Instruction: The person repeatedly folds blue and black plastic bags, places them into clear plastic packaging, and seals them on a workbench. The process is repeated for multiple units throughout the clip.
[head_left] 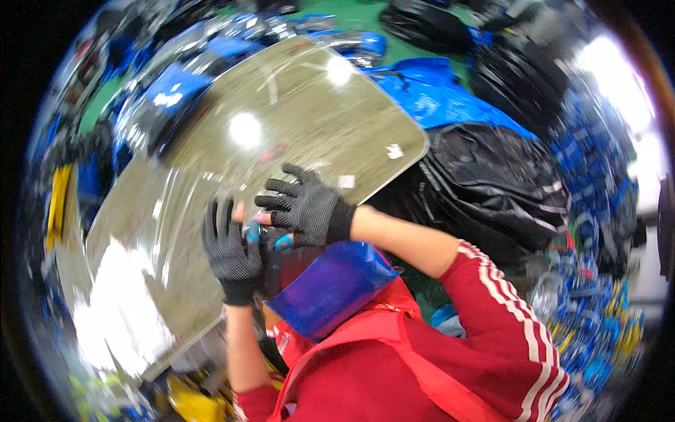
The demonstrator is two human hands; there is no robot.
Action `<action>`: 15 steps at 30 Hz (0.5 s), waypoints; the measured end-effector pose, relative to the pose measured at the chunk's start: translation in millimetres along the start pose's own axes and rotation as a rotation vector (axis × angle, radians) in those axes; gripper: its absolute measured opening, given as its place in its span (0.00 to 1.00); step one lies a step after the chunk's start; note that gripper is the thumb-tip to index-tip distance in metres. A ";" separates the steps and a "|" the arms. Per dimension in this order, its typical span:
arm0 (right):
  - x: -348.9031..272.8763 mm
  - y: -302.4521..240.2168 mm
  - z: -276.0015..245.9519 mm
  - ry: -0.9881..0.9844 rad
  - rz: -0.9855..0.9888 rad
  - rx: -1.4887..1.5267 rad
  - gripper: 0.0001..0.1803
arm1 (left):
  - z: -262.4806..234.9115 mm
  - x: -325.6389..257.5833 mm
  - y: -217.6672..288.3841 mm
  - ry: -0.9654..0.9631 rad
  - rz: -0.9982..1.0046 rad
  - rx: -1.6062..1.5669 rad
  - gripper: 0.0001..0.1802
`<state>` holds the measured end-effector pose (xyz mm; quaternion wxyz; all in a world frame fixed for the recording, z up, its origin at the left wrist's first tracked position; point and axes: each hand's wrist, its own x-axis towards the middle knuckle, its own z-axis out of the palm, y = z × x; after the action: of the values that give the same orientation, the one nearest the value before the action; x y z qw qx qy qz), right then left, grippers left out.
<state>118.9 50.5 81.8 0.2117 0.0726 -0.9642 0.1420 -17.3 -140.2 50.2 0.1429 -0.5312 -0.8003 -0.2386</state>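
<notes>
Both my hands wear dark grey dotted gloves with blue at the thumbs and some bare fingertips. My left hand [233, 246] is open, fingers stretched away from me, over the near part of the table. My right hand [304, 209] is open too, its fingers spread and pointing left. The thumbs come close to a dark, shiny plastic piece [273, 264] between the hands; blur hides whether they touch it. A blue plastic package [334, 288] lies tilted just below my right hand, against my front. Whether it joins the dark piece I cannot tell.
A wood-patterned table [218, 112] with plastic film extends ahead and left. Small white labels [346, 181] lie on it. Black plastic bags [492, 183] and blue sheeting [450, 98] crowd its right side. Blue wrapped bundles [172, 91] stand at the far left.
</notes>
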 end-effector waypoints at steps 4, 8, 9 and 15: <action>-91.6 52.5 57.3 0.151 0.367 0.037 0.30 | 48.7 -66.8 17.0 0.276 -0.761 -0.887 0.33; -172.5 166.2 -15.7 0.597 1.188 -0.004 0.25 | 39.4 -120.7 9.6 0.026 -1.089 -1.367 0.39; -187.6 190.4 -30.7 0.481 1.258 -0.121 0.25 | 39.7 -116.9 4.5 -0.083 -1.033 -1.395 0.39; -275.4 291.6 -26.4 -0.127 1.222 -0.085 0.28 | 25.8 43.3 -71.8 -0.081 -0.798 -1.392 0.27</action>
<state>318.6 357.4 -84.2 0.0368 -0.4931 -0.8472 0.1944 -99.7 -115.7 32.7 -0.3462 -0.1806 -0.6019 -0.6966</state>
